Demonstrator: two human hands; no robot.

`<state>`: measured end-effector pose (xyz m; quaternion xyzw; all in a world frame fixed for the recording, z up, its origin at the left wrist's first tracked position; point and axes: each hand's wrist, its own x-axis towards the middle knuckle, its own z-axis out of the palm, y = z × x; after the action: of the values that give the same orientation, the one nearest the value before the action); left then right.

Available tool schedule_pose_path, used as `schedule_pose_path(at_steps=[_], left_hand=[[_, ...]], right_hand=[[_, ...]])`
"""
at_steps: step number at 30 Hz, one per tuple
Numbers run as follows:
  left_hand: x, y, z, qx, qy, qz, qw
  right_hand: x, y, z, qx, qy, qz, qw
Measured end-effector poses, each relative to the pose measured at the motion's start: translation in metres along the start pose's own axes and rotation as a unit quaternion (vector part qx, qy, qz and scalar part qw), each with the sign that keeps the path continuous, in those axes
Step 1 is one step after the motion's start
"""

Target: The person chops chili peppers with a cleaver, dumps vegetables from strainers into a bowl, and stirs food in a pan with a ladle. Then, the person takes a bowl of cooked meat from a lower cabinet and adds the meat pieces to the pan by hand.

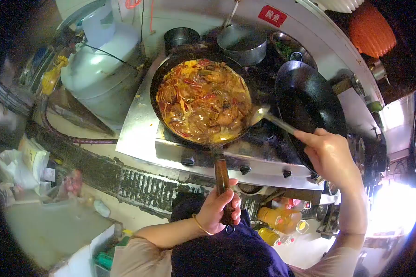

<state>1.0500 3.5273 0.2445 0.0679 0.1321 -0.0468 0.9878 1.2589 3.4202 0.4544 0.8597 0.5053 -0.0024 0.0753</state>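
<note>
A dark wok (158, 109) full of saucy brown stew (203, 101) with red and yellow pieces sits on the steel stove (138, 124). My left hand (216, 210) is closed around the wok's wooden handle (222, 173), near its lower end. In my right hand (330, 154) is the grey handle of a metal ladle (282, 123), held from above. The ladle's bowl is at the right rim of the wok, beside the stew; whether it touches the rim I cannot tell.
A second black wok (309, 97) stands close on the right. Behind are a steel pot (242, 45), a small dark pot (181, 38) and a bowl with greens (286, 48). A gas cylinder (101, 69) is at left; oil bottles (282, 219) stand below the stove.
</note>
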Motion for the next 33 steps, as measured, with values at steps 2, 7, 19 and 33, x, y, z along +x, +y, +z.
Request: schedule_pose_path(at_steps=[2, 7, 19, 33], left_hand=[[0.001, 0.0, -0.001, -0.008, -0.005, 0.001, 1.0], [-0.001, 0.003, -0.004, 0.004, -0.021, -0.006, 1.0], [0.0, 0.001, -0.013, -0.008, -0.036, -0.025, 0.999], [0.003, 0.002, -0.014, 0.007, -0.054, -0.015, 0.998]], right_hand=[[0.01, 0.005, 0.022, 0.006, -0.021, -0.046, 0.999], [0.046, -0.005, 0.082, 0.018, 0.009, -0.004, 1.0], [0.083, 0.003, 0.066, 0.05, 0.063, 0.014, 0.997], [0.131, -0.111, 0.095, -0.139, 0.099, -0.215, 0.962]])
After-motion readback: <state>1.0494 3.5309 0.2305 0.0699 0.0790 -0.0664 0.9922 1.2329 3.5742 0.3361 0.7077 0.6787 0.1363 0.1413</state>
